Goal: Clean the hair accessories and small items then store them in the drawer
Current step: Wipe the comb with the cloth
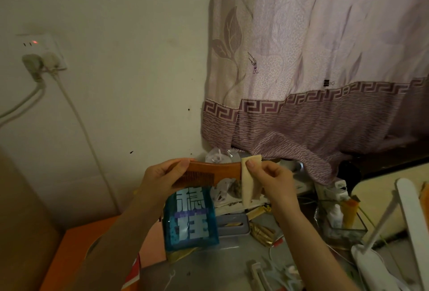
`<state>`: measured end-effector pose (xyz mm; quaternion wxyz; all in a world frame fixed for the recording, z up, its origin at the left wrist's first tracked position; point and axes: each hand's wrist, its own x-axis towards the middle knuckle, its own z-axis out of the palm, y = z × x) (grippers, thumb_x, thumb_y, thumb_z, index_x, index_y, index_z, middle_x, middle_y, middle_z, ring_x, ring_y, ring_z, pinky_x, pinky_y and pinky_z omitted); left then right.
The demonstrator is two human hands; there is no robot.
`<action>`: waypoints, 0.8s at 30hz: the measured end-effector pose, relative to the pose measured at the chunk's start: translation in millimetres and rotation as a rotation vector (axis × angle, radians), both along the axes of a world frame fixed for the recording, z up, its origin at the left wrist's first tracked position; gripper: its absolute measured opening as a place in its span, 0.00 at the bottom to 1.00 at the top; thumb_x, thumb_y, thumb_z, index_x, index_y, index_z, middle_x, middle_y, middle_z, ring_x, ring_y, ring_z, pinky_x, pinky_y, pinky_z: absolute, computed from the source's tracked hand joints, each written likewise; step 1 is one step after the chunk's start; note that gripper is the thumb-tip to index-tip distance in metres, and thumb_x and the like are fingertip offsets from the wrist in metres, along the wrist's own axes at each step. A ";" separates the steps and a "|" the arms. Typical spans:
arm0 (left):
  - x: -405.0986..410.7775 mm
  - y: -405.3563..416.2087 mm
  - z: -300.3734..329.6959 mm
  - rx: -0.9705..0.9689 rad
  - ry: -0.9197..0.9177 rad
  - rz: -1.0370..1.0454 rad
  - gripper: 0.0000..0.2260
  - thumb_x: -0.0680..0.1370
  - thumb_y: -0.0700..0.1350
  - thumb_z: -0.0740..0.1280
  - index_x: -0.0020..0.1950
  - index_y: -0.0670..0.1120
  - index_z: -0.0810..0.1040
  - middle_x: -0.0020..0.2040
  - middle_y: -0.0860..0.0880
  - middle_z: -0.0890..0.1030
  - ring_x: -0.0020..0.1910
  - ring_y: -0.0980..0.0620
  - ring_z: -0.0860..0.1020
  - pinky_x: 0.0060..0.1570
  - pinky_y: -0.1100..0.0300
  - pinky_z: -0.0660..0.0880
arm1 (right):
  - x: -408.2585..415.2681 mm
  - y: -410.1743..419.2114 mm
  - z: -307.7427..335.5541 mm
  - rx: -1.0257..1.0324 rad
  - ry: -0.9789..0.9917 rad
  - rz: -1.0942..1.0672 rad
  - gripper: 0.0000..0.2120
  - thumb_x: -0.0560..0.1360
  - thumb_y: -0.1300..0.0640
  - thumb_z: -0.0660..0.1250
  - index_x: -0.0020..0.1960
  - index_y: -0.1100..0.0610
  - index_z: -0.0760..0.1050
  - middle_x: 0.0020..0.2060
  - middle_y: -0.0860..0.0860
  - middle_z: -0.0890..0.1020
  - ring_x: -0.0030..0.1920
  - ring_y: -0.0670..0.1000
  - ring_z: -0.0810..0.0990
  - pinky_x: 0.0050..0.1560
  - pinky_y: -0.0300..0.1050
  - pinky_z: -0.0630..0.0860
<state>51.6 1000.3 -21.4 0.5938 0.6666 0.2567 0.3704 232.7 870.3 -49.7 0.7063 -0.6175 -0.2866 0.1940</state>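
While the comb (210, 172) is held up at chest height in front of the wall, the cleaning step is judged to be in hand, with storing not yet begun. No drawer can be made out in this view.

Behind and above the right hand (270, 181), a curtain (313, 70) is hung; its hem drops just beyond the knuckles. Below both hands a cluttered desk (232, 258) is spread. Under the left hand (160, 181) a teal packet (190, 218) is propped, and a grey tin (234, 224) is seen beside it. Out past the right wrist a white lamp (408, 221) is stood.

Between the two hands the comb is carried level, teeth downward. Its left end is pinched by the left hand, thumb on the near face and fingers curled behind.

At the comb's right end a folded wipe (247, 181) is draped over the spine and is pinched against the wood by the right thumb and fingers.

Next move, as judged: the wipe is to be drawn along the spine toward the left hand, then worked down over the teeth. A firm left pinch is called for, so the comb is not twisted. The teeth look fine, and snagging of the wipe is a risk.
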 end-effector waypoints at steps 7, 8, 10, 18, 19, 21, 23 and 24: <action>10.4 -5.9 -8.4 -0.141 0.025 0.020 0.21 0.69 0.54 0.65 0.56 0.43 0.79 0.53 0.41 0.80 0.54 0.45 0.78 0.50 0.53 0.79 | -15.0 9.2 3.1 0.066 0.182 -0.004 0.11 0.67 0.58 0.76 0.47 0.58 0.79 0.41 0.54 0.84 0.42 0.52 0.82 0.42 0.45 0.79; 12.4 -7.2 -9.8 -0.144 0.041 0.028 0.19 0.71 0.54 0.65 0.56 0.43 0.80 0.52 0.41 0.80 0.54 0.44 0.78 0.52 0.51 0.78 | -19.2 10.5 4.0 0.071 0.190 -0.002 0.13 0.67 0.59 0.76 0.48 0.56 0.77 0.42 0.52 0.83 0.41 0.49 0.82 0.39 0.41 0.78; 16.0 -9.6 -11.7 -0.149 0.048 0.049 0.14 0.74 0.51 0.65 0.53 0.44 0.81 0.50 0.40 0.81 0.53 0.43 0.78 0.53 0.49 0.78 | -26.7 14.1 4.9 0.059 0.176 -0.020 0.20 0.66 0.59 0.77 0.53 0.53 0.72 0.46 0.48 0.80 0.44 0.45 0.80 0.38 0.38 0.73; 12.6 -15.4 -10.7 -0.036 0.103 0.069 0.11 0.77 0.48 0.64 0.54 0.45 0.81 0.49 0.42 0.81 0.50 0.44 0.79 0.49 0.52 0.79 | -26.8 18.7 2.3 0.061 0.163 -0.063 0.23 0.65 0.58 0.78 0.56 0.54 0.72 0.49 0.50 0.79 0.49 0.49 0.79 0.46 0.43 0.75; 11.9 -14.9 -9.8 -0.027 0.108 0.072 0.11 0.77 0.48 0.64 0.54 0.44 0.81 0.49 0.42 0.81 0.50 0.45 0.79 0.46 0.54 0.79 | -24.5 18.0 2.0 0.081 0.175 -0.071 0.20 0.66 0.58 0.77 0.55 0.56 0.74 0.48 0.52 0.81 0.49 0.51 0.80 0.46 0.44 0.77; 10.1 -13.7 -7.7 -0.033 0.112 0.067 0.13 0.76 0.48 0.64 0.54 0.43 0.81 0.48 0.42 0.81 0.48 0.46 0.79 0.42 0.58 0.78 | -18.3 17.1 2.2 0.100 0.190 -0.090 0.13 0.68 0.57 0.75 0.50 0.59 0.78 0.47 0.56 0.83 0.49 0.55 0.81 0.47 0.48 0.79; 8.6 -12.9 -6.6 -0.050 0.118 0.049 0.14 0.74 0.49 0.65 0.53 0.43 0.81 0.48 0.41 0.81 0.47 0.47 0.80 0.43 0.57 0.79 | -11.7 16.9 2.7 0.100 0.201 -0.096 0.07 0.71 0.57 0.73 0.46 0.59 0.80 0.44 0.58 0.83 0.47 0.56 0.81 0.48 0.51 0.78; 7.9 -12.9 -6.1 -0.057 0.128 0.039 0.12 0.74 0.49 0.65 0.52 0.44 0.82 0.48 0.41 0.82 0.46 0.47 0.80 0.45 0.54 0.79 | -8.9 16.7 3.6 0.104 0.210 -0.094 0.05 0.72 0.57 0.72 0.44 0.59 0.80 0.41 0.56 0.83 0.45 0.55 0.81 0.47 0.50 0.79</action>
